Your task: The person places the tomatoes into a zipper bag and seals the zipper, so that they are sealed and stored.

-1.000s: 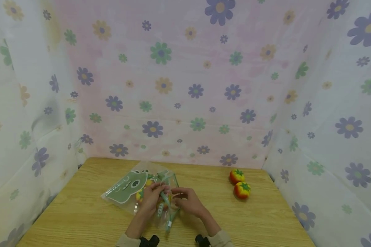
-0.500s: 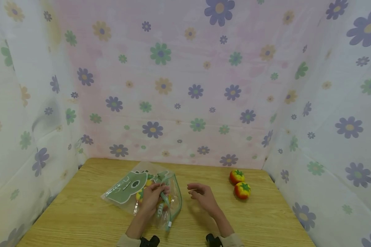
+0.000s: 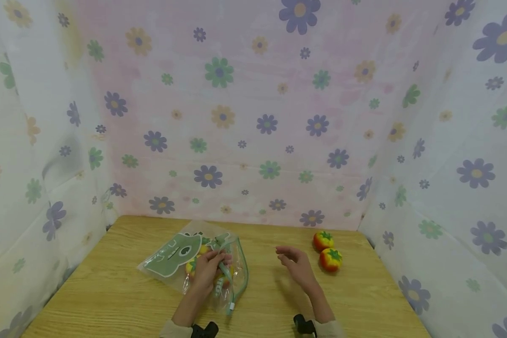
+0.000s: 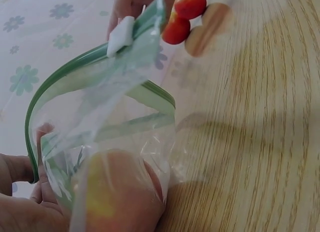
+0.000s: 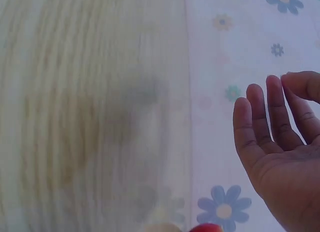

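Note:
A clear slider zip bag with a green cartoon print lies on the table at centre-left. Its mouth is spread and edged with a green zip strip; the white slider sits at the near end. Red-and-yellow toy fruits with green leafy tops show inside, one fruit large in the left wrist view. My left hand pinches the bag's rim between thumb and fingers. Holding nothing, my right hand hovers over the table, fingers loosely extended, left of two loose toy fruits.
The wooden table has floral cloth hanging behind it and at both sides. The two loose fruits sit close together at the right, near the back edge.
My right hand has let go of the bag's mouth and moved right, toward the loose fruits. The zip strip on that side now bows outward. The left hand has stayed in place.

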Tool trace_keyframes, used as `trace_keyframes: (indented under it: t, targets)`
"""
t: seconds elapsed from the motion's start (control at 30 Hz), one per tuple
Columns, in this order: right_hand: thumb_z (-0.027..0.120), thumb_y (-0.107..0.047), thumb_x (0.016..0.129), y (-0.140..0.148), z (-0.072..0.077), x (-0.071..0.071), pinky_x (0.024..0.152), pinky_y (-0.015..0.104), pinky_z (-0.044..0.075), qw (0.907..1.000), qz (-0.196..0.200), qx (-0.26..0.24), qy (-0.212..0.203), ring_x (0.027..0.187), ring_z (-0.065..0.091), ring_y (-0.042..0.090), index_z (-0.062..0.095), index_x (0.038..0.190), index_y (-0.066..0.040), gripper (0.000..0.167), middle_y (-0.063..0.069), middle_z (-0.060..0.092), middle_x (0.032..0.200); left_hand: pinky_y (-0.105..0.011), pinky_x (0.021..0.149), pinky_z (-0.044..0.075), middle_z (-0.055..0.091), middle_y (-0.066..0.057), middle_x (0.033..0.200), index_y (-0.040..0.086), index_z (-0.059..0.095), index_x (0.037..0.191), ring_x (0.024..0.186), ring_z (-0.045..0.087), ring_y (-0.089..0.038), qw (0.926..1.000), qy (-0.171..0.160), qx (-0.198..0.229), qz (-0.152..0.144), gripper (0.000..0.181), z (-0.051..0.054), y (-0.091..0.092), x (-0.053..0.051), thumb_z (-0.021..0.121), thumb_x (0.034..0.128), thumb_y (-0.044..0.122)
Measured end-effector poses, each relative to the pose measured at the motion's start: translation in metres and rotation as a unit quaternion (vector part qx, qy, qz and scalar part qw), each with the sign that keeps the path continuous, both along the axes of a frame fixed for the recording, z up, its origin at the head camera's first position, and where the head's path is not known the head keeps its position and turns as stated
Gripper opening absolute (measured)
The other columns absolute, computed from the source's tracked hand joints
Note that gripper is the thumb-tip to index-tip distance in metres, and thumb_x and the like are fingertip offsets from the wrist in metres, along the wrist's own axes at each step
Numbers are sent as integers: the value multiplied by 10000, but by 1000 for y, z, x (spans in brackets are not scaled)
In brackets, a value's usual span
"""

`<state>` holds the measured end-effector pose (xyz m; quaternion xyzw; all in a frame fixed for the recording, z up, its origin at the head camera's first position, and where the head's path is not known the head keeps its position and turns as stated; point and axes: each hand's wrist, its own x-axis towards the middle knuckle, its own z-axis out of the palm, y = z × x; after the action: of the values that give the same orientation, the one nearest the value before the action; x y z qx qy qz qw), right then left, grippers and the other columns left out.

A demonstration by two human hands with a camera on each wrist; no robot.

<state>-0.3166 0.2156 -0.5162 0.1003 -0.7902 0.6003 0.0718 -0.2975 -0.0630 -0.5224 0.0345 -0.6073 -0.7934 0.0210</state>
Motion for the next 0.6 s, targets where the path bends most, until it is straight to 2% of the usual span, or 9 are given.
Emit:
trace_keyframes:
  t: [0.1, 0.3, 0.4, 0.6]
  targets:
    - [645, -66, 994, 12, 8, -2, 848, 182, 545, 9995, -272, 134, 128, 1034, 680, 155, 716, 1189, -1, 217, 198, 711, 1197, -182, 662, 587, 772, -65, 907, -175, 571, 1253, 751, 721, -65, 10000, 11, 5, -16, 326, 0, -1, -1, 561, 1043, 74]
    - [619, -87, 1021, 39, 29, -5, 880, 156, 518, 9969, -722, 123, 302, 1073, 644, 126, 678, 1256, 5, 259, 198, 670, 1263, -178, 678, 591, 769, -47, 892, -194, 519, 1288, 741, 721, -52, 10000, 21, 93, -28, 324, 0, -2, -3, 510, 1047, 22]
    - [605, -57, 1021, 51, 36, -6, 857, 123, 514, 9926, -1166, 61, 338, 1069, 617, 77, 655, 1284, 18, 278, 206, 635, 1292, -180, 685, 594, 765, -54, 905, -217, 483, 1305, 741, 722, -53, 9998, 60, 159, -58, 346, -2, -2, -4, 508, 1044, 8]
    - [646, -43, 990, 73, 36, -12, 843, 51, 467, 9785, -2012, 5, 453, 1132, 594, 206, 661, 1270, 27, 289, 247, 623, 1283, -181, 694, 595, 758, -56, 920, -216, 500, 1290, 747, 720, -51, 9996, 68, 224, -127, 330, -3, -1, -4, 517, 1038, -3]
